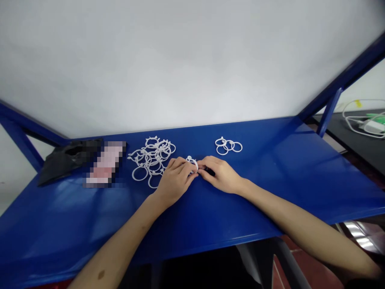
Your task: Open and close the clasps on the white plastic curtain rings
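Your left hand [173, 180] and right hand [222, 174] grip one white ring [196, 163] between them. Beyond lie the larger ring heap [154, 154] leftward and the small ring cluster [229, 143] rightward, suggesting much remains.

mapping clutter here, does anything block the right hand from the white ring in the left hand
Nothing visible does: the right hand appears to touch the white ring, and the ring pile lies to the left, past the left hand.
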